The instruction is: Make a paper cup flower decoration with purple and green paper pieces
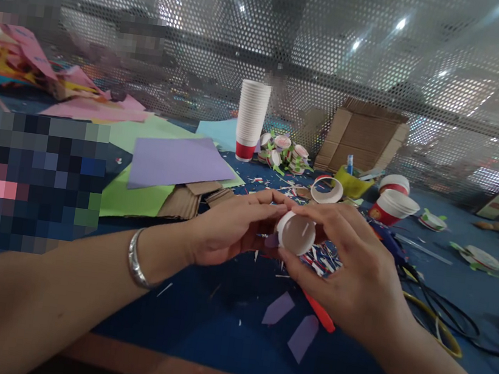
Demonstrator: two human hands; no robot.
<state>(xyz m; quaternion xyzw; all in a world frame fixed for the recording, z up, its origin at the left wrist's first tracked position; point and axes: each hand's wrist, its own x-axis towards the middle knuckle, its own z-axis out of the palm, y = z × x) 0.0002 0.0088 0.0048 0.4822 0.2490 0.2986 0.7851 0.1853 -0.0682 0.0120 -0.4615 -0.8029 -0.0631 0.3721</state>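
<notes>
Item: 1 cup stub (296, 235), white, the short cut-down base of a paper cup, open mouth facing the camera, held above the middle of the blue tabletop (212, 329). Left hand (235, 227): fingers closed narrowly on the stub's left rim, thumb on top; 1 silver bracelet (139, 258) at the wrist. Right hand (351, 271): fingers curled round the stub's right side and underside, gripping it. Under the hands: paper scraps, 2 purple cut-outs (279, 307) and 1 red object (320, 314), partly hidden by the right hand, kind not clear. Behind, left: 1 purple sheet (179, 162) lying over green sheets (135, 199), beside corrugated card pieces (183, 200). Behind, centre: 1 tall stack of paper cups (252, 117), upright; a cluster of small paper pieces (284, 152) just beside it; 1 cut cup ring (328, 190). Behind, right: 1 cardboard box (362, 134), 2 red-and-white cups (391, 207), black and yellow cables (443, 323).
</notes>
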